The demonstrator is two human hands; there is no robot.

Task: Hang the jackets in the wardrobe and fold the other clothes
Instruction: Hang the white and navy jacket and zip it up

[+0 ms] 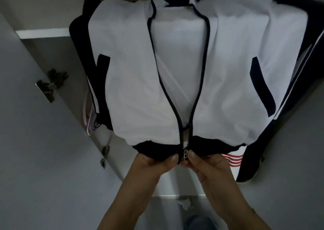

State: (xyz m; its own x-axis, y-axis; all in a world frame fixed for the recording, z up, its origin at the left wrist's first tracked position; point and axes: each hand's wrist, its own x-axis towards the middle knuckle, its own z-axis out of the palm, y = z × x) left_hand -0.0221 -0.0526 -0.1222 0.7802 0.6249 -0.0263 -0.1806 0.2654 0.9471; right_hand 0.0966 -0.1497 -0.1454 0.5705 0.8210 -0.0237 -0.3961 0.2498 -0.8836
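At the bottom centre of the frame, the two forearms rise toward the hem of a white jacket [175,71]. The left hand [154,166] has its fingers curled round the dark hem band just left of the opening, thumb pressed on the cloth. The right hand [208,166] pinches the band on the other side, thumb and fingertips closed right at the zip slider [185,155], which sits at the very bottom of the zip. Both hands meet there, nearly touching.

Above them the zip [177,110] is joined only at the hem; its two dark toothed edges spread apart toward the top of the frame, so the front hangs open. The jacket fills the middle of the frame, white body with dark pocket slits and dark sleeves with pale stripes falling at the left and right edges. It appears to hang inside the wardrobe already, though the hanger and rail are hidden at the top edge.

Just right of the right hand, a red-and-white striped garment [233,158] peeps from behind the jacket. At the left, an open wardrobe door [21,124] shows metal hinges [50,84], and pale hangers [89,119] dangle beside the left sleeve. A shelf edge [43,33] runs across the upper left.

By my reading, this jacket is hung and is now being zipped, hardly begun. Whether other jackets remain, and the folding, cannot be judged from here.
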